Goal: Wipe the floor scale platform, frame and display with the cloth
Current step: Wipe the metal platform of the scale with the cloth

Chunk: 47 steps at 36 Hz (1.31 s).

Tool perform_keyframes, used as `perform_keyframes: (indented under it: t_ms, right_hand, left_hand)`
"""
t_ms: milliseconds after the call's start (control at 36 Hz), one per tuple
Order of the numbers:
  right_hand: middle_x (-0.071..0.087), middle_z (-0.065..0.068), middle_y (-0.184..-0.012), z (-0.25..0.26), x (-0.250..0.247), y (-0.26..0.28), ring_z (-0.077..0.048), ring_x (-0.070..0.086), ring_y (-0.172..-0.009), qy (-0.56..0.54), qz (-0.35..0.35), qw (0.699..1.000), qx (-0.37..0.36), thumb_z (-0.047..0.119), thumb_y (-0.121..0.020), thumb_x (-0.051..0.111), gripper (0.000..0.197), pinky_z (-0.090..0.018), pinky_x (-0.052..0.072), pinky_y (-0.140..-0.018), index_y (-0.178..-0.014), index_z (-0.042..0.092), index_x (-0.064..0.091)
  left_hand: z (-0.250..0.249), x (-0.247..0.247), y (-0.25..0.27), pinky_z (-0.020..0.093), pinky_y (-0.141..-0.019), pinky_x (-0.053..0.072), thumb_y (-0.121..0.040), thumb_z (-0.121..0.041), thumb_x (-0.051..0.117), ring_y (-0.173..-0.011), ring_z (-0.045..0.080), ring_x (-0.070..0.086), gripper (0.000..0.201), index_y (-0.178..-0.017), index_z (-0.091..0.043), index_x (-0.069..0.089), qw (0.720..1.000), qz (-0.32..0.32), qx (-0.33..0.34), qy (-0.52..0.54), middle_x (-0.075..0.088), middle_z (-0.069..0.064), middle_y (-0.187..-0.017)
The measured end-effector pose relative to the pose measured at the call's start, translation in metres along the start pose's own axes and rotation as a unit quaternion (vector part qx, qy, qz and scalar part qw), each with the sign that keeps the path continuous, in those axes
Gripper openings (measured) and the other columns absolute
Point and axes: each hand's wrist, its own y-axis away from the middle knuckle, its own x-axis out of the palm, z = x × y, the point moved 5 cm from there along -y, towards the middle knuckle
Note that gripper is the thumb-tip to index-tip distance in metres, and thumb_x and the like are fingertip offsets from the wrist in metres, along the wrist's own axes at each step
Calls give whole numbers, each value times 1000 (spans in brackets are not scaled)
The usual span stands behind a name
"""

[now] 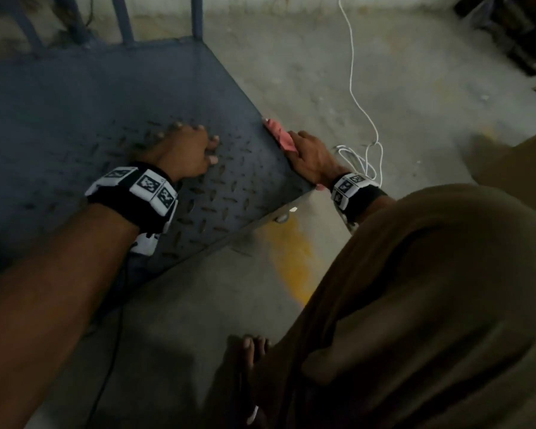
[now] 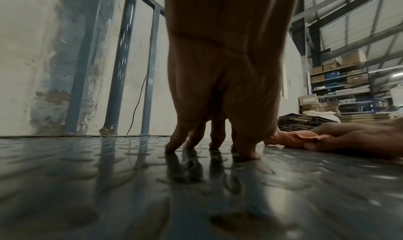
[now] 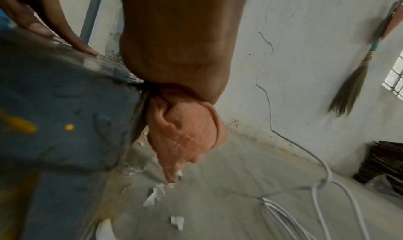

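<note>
Head view: wristbands (image 1: 149, 184), unreadable marker squares.

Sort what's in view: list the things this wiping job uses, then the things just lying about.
Job: blue-grey checker-plate scale platform; crumpled pink cloth, gripped by right hand at platform edge; left hand pressing on platform.

Lying about: white coiled cable; grass broom; flattened cardboard stack.

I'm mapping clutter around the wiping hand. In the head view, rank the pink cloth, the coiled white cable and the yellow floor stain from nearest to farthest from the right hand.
1. Pink cloth: gripped in the right hand, at the platform's edge.
2. Coiled white cable: on the floor just beyond the hand.
3. Yellow floor stain: toward the person, below the platform's corner.
</note>
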Motion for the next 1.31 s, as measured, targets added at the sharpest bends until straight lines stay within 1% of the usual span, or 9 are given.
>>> perform_keyframes:
  t_ms: [139,389,667,861,972,1056,1139,1222,1306]
  right_hand:
    - [60,-13,-96,-12,0,32,-34,57,-89,-35,-9,999,33,36,-94,41,37,-32,33,-74,-114,10,58]
    - [63,-5,-135,-12,-7,55,-17,55,-117,-180,11,978,104,37,-105,43,41,-28,36,-99,-141,22,56]
    - [70,-3,-122,-17,12,86,-25,64,-111,-266,-27,930,254,48,-94,43,48,-47,48,-104,-131,24,63]
    - [70,-6,-106,-14,34,113,-27,66,-99,-421,-142,816,370,46,-83,50,33,-53,53,-95,-103,23,63]
    - [54,-13,-118,12,48,127,-30,56,-106,-499,-179,733,426,72,-84,37,66,-52,50,-100,-123,20,47]
    - [48,-13,-131,36,55,137,-34,52,-118,-523,-203,705,434,43,-100,41,51,-49,46,-105,-137,8,38]
    - [49,-19,-130,69,77,142,-38,53,-116,-540,-171,697,440,31,-84,53,49,-54,49,-101,-126,8,42]
    - [55,-18,-131,96,122,142,-36,58,-117,-590,-97,676,431,40,-56,69,77,-53,54,-97,-124,14,44]
    - [56,-9,-140,109,138,146,-28,61,-120,-640,-71,644,414,24,-65,70,99,-39,58,-92,-152,19,24]
  left_hand:
    - [-12,9,12,61,-114,33,-102,-39,51,-140,48,35,53,-153,-25,42,999,22,3,-26,30,22,-160]
    - [-18,14,25,67,-115,26,-104,-40,45,-144,48,27,54,-156,-29,35,999,23,-10,-36,23,16,-164]
    - [-24,18,23,68,-111,32,-102,-33,49,-135,51,37,51,-150,-19,44,999,13,-12,-38,33,24,-156]
    - [-36,20,25,68,-111,30,-99,-19,48,-127,50,43,38,-136,-11,51,999,-14,-15,-40,44,26,-140]
    - [-38,21,28,71,-111,27,-98,-18,46,-130,55,39,44,-141,-10,50,999,-34,-25,-28,42,27,-143]
    - [-41,22,29,73,-110,26,-95,-18,52,-129,56,40,40,-133,-5,55,999,-27,-41,-10,45,28,-138]
    - [-45,24,31,74,-104,34,-88,-19,58,-125,59,43,40,-125,-4,58,999,-23,-36,17,49,31,-132]
    - [-49,22,42,73,-103,36,-88,-16,57,-127,60,41,39,-124,-4,58,998,-27,-39,49,46,31,-136]
    - [-51,18,51,73,-105,33,-88,-18,54,-130,59,40,39,-125,-8,60,998,-32,-33,52,48,28,-137]
